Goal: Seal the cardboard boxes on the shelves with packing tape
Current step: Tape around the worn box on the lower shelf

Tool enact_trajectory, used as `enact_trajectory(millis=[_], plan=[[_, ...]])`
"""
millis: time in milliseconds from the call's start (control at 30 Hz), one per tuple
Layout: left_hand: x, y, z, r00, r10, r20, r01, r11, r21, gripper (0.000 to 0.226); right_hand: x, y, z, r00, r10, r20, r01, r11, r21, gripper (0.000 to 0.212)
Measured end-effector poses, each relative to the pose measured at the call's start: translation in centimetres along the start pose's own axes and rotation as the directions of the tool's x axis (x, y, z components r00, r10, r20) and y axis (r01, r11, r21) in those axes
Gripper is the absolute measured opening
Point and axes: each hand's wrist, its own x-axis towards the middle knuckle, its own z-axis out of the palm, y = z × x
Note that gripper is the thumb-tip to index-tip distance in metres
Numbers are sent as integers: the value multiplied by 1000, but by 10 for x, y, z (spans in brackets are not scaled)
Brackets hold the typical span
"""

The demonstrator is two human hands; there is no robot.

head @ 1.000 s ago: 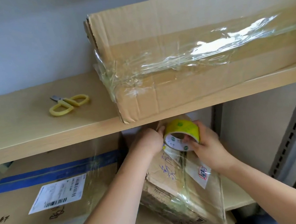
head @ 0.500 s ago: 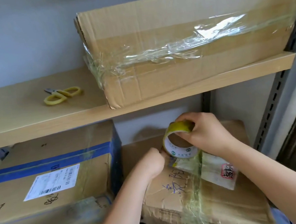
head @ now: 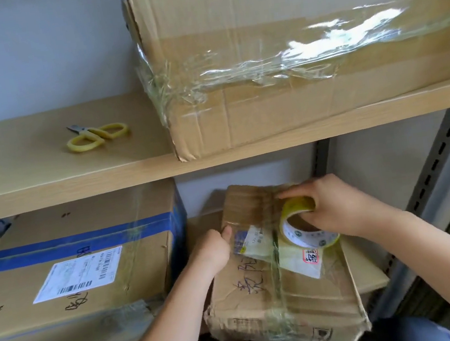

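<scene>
Tape work on the lower shelf: my right hand grips a roll of clear packing tape with a yellow-tinted rim, fingers curled over its top and down through the core, holding it against the top of a small worn cardboard box. My left hand clamps the box's left edge, thumb on top and fingers curled round the side. This box sits tilted, its near end jutting off the lower shelf toward me, with a strip of tape running down its middle across handwritten marks and a white label bearing a red stamp. Just to its left, on the same level, rests a larger carton banded with blue tape and carrying a white shipping label with barcodes; clear tape crosses it too. On the wooden upper shelf a long cardboard box lies wrapped in wrinkled, glossy clear tape along its front face. Yellow-handled scissors lie closed on that upper shelf, well apart from my hands, to the left of the long box. A grey slotted metal upright frames the shelving on the right.
</scene>
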Motion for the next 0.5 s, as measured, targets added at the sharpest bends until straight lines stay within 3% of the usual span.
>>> enact_trajectory(millis=[67, 133, 167, 233, 300, 367, 433, 500], plan=[[2, -2, 9, 1000, -9, -25, 9, 1000, -17, 57, -5, 13, 14, 994, -28, -105, 32, 999, 37, 54], [0, -4, 18, 977, 75, -201, -57, 994, 93, 44, -12, 24, 32, 974, 117, -195, -73, 974, 215, 55], [-4, -5, 21, 932, 173, -318, -117, 975, 189, 37, -16, 27, 42, 960, 191, -207, -115, 936, 331, 51], [-16, -2, 24, 807, 427, -407, -314, 895, 316, 45, -26, 27, 60, 955, 212, -206, -98, 885, 455, 39], [-32, 5, 26, 767, 553, -325, -455, 826, 333, 41, -32, 23, 71, 966, 137, -218, -30, 901, 433, 34], [-43, 6, 37, 828, 545, -131, -486, 814, 318, 40, -33, 21, 72, 966, 103, -236, -5, 923, 385, 37], [-44, 3, 43, 832, 554, -25, -514, 788, 340, 63, -32, 16, 64, 975, 76, -209, -5, 948, 320, 45], [-37, -1, 47, 814, 581, 5, -548, 764, 340, 88, -28, 15, 48, 984, 28, -178, -7, 993, 117, 58]])
